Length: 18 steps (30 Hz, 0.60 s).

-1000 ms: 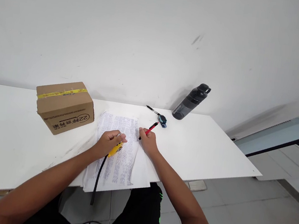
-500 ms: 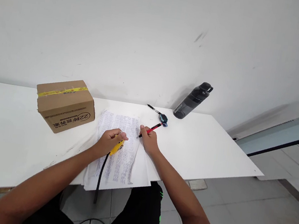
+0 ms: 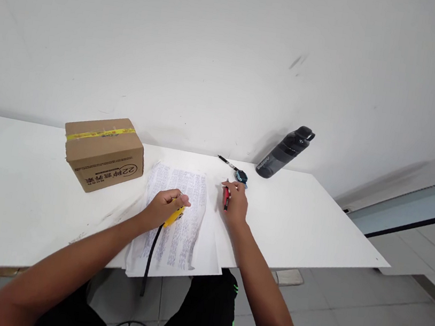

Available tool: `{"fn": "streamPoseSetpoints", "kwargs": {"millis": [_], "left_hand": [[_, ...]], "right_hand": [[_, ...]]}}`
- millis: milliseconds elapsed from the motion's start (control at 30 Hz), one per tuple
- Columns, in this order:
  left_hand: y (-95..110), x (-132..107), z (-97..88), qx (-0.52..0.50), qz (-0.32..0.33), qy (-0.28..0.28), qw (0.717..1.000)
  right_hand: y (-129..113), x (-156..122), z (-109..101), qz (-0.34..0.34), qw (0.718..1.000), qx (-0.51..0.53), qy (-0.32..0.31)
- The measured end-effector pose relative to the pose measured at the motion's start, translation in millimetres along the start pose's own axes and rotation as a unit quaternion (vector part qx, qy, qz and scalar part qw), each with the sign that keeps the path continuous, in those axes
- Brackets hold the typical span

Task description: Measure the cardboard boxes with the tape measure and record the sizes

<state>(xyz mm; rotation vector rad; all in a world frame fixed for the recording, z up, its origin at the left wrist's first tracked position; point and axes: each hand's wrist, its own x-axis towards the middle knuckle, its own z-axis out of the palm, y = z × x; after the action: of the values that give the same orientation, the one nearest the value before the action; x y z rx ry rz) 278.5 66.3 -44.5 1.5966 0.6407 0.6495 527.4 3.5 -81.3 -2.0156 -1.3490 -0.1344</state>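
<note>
My left hand (image 3: 163, 206) rests on a stack of printed paper sheets (image 3: 179, 222) and is closed round a yellow tool (image 3: 174, 216) with a black strap (image 3: 151, 253) that trails off the table's front edge. My right hand (image 3: 235, 204) lies on the table just right of the sheets, fingers closed on a red pen (image 3: 227, 196) that points roughly upright. A small blue watch-like gadget (image 3: 241, 176) lies just beyond the right hand.
A taped cardboard box (image 3: 103, 153) stands left of the sheets on the white table (image 3: 314, 220). A black pen (image 3: 228, 162) and a dark water bottle (image 3: 284, 152) leaning on the wall are at the back. Grey tiled floor lies to the right.
My right hand has moved right, off the sheets, and the red pen has turned from slanting to nearly upright. The left hand has stayed on the paper with the yellow tool.
</note>
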Motion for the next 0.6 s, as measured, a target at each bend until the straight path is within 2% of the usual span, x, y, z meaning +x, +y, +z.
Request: {"fn": "streamPoseSetpoints", "kwargs": {"millis": [100,233,333,600], "left_hand": [[-0.2,-0.2,-0.3,0.004,0.006,-0.001,1.0],[-0.4,0.0,-0.6,0.009,0.011,-0.001,1.0],[-0.2,-0.6,-0.5,0.0,0.01,-0.007,1.0],[4.6,-5.7,-0.2,0.026,0.023,-0.01,0.999]], "right_hand": [[11.3,5.0,-1.4,0.015,0.998,-0.044,-0.033],[13.3,6.9,0.5,-0.018,0.993,-0.072,-0.092],[11.9,6.4,0.9,-0.033,0.989,-0.086,-0.113],[6.5,3.4,1.3,-0.02,0.987,-0.11,-0.112]]}}
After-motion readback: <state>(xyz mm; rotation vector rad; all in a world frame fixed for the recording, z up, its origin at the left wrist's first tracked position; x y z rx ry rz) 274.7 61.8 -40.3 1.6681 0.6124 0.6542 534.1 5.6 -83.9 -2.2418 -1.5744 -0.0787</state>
